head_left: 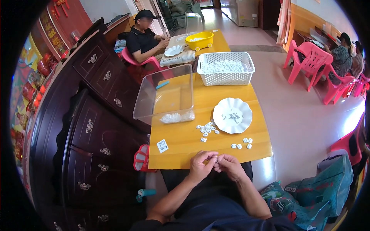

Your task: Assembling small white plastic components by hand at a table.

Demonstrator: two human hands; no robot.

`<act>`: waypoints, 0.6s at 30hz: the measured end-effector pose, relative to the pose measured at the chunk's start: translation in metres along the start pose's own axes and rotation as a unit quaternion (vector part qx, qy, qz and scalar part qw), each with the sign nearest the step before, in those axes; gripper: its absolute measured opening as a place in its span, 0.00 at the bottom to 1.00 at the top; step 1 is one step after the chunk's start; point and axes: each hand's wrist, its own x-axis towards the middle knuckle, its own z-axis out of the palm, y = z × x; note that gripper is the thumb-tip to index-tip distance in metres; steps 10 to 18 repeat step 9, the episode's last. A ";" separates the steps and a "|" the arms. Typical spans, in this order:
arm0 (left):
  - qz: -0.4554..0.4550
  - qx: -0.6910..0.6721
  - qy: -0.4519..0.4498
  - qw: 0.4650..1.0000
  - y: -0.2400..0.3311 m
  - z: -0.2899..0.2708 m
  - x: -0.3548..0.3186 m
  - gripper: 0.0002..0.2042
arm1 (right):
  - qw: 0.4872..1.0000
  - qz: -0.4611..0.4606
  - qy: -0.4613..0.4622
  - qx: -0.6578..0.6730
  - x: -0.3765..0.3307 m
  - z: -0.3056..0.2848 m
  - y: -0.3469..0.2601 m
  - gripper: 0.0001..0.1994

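Your left hand (201, 164) and right hand (229, 164) meet at the tabletop (181, 144) edge, fingers pinched narrowly on something too small to identify. Small white pieces (207, 129) lie at 12 o'clock, beside the white scalloped plate (232, 115).

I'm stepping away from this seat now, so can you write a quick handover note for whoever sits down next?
Left hand and right hand: together at the table's near edge, fingertips pinching one small white piece; too small to tell its state.
Loose white pieces: one cluster left of the white plate, five more below it.
Clear bin: a small heap of pieces in its near corner.
White basket: many pieces inside.
Done or left: can't tell which piles are finished.
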 end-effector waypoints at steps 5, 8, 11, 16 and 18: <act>0.024 0.003 -0.010 1.000 0.000 -0.002 -0.001 0.09 | 0.999 0.020 0.009 0.024 -0.001 0.000 -0.001 0.09; 0.022 0.010 -0.030 0.999 0.004 -0.004 0.000 0.12 | 0.999 -0.016 -0.002 0.033 0.003 -0.008 0.010 0.09; 0.007 -0.003 -0.041 0.999 0.006 -0.005 0.001 0.14 | 1.000 -0.025 -0.002 0.018 0.004 -0.010 0.010 0.09; 0.007 -0.003 -0.041 0.999 0.006 -0.005 0.001 0.14 | 1.000 -0.025 -0.002 0.018 0.004 -0.010 0.010 0.09; 0.007 -0.003 -0.041 0.999 0.006 -0.005 0.001 0.14 | 1.000 -0.025 -0.002 0.018 0.004 -0.010 0.010 0.09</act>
